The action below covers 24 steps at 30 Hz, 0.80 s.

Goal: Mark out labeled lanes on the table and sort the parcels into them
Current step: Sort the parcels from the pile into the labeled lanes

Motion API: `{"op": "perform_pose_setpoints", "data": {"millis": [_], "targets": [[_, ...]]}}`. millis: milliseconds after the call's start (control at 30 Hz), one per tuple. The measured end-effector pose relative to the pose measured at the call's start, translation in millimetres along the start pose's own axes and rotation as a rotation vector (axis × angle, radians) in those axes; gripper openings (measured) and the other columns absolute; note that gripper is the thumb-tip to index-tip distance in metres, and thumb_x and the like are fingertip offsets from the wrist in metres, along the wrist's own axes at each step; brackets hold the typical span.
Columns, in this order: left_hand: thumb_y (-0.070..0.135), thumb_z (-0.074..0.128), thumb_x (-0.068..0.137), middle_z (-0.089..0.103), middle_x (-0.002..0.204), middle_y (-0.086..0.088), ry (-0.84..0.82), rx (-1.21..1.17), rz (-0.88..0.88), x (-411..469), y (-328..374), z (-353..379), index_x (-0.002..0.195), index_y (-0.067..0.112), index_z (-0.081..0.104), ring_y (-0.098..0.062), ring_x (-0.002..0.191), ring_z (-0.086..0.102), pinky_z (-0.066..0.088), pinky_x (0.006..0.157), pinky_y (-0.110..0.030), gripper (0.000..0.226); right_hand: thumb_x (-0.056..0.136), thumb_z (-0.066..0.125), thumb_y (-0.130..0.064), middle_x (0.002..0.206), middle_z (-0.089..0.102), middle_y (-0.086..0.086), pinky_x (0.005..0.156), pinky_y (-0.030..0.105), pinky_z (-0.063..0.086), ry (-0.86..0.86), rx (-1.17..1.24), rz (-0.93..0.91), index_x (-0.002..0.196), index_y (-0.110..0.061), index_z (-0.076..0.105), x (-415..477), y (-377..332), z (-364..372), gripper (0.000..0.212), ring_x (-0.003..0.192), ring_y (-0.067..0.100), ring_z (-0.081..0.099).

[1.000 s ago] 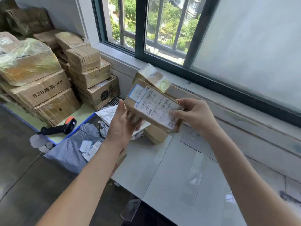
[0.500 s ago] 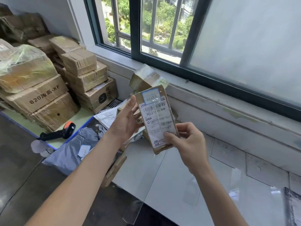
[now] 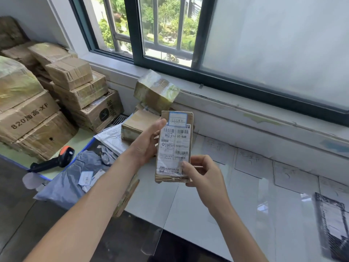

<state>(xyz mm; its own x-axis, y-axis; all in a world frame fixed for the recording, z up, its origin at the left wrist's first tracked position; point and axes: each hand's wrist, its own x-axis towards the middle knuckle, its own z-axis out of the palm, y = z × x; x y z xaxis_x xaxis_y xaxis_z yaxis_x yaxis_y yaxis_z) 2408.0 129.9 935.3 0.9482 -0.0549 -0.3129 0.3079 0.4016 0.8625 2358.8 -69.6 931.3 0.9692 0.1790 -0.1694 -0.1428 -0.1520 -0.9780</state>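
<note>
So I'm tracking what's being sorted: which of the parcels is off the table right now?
The small cardboard parcel with the white shipping label, held upright between the left hand and right hand; the others lie stacked or piled.

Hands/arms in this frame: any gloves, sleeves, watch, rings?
Both are bare. The left hand and right hand wear no gloves, and no rings show on the fingers in view. Both forearms are uncovered up to the frame edge: no sleeves, no watch, no wristband, no markings. Nothing is strapped or wired to either arm.
</note>
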Motion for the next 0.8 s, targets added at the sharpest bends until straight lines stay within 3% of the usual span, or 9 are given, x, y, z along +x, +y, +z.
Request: {"op": "perform_pose_setpoints", "data": {"millis": [167, 300, 433, 533, 700, 800], "targets": [[0.057, 0.067, 0.076, 0.052, 0.130, -0.029, -0.081, 0.037, -0.041, 2, -16, 15, 0.134, 0.006, 0.054, -0.045, 0.118, 0.051, 0.035, 0.106, -0.061, 0.078, 0.086, 0.075, -0.028, 0.091, 0.074, -0.011, 0.072, 0.018, 0.052, 0.023, 0.012, 0.002, 0.093, -0.022, 0.068, -14, 15, -20, 0.012, 0.086, 0.005, 0.069], [0.057, 0.066, 0.079, 0.051, 0.127, -0.027, -0.137, 0.078, -0.068, 3, -32, 27, 0.134, 0.002, 0.051, -0.038, 0.112, 0.047, 0.024, 0.109, -0.067, 0.080, 0.086, 0.075, -0.031, 0.094, 0.074, -0.010, 0.075, 0.020, 0.054, 0.070, 0.021, 0.032, 0.097, -0.021, 0.068, -28, 30, -28, 0.017, 0.089, 0.005, 0.069], [0.058, 0.068, 0.080, 0.048, 0.121, -0.016, -0.172, 0.094, -0.096, 6, -47, 35, 0.124, 0.005, 0.060, -0.034, 0.108, 0.041, 0.029, 0.096, -0.057, 0.069, 0.086, 0.074, -0.033, 0.096, 0.073, -0.009, 0.077, 0.022, 0.055, 0.102, 0.028, 0.054, 0.098, -0.020, 0.068, -39, 42, -37, 0.018, 0.090, 0.005, 0.069], [0.058, 0.069, 0.079, 0.049, 0.121, -0.018, -0.194, 0.086, -0.124, 11, -60, 40, 0.121, 0.009, 0.065, -0.037, 0.108, 0.044, 0.030, 0.104, -0.065, 0.065, 0.086, 0.074, -0.034, 0.095, 0.073, -0.012, 0.074, 0.020, 0.054, 0.135, 0.042, 0.072, 0.097, -0.024, 0.068, -46, 50, -43, 0.016, 0.089, 0.003, 0.068], [0.062, 0.067, 0.078, 0.044, 0.125, -0.015, -0.242, 0.104, -0.184, 24, -83, 50, 0.119, 0.011, 0.066, -0.036, 0.110, 0.041, 0.025, 0.108, -0.067, 0.065, 0.086, 0.074, -0.033, 0.095, 0.073, -0.015, 0.072, 0.014, 0.053, 0.171, 0.051, 0.096, 0.096, -0.026, 0.067, -53, 61, -56, 0.014, 0.089, 0.001, 0.068], [0.065, 0.066, 0.077, 0.051, 0.135, -0.027, -0.247, 0.153, -0.198, 30, -95, 64, 0.126, 0.012, 0.063, -0.047, 0.123, 0.048, 0.025, 0.109, -0.070, 0.071, 0.086, 0.074, -0.033, 0.095, 0.073, -0.016, 0.072, 0.014, 0.053, 0.212, 0.058, 0.113, 0.096, -0.027, 0.067, -59, 66, -69, 0.014, 0.090, 0.000, 0.068]]}}
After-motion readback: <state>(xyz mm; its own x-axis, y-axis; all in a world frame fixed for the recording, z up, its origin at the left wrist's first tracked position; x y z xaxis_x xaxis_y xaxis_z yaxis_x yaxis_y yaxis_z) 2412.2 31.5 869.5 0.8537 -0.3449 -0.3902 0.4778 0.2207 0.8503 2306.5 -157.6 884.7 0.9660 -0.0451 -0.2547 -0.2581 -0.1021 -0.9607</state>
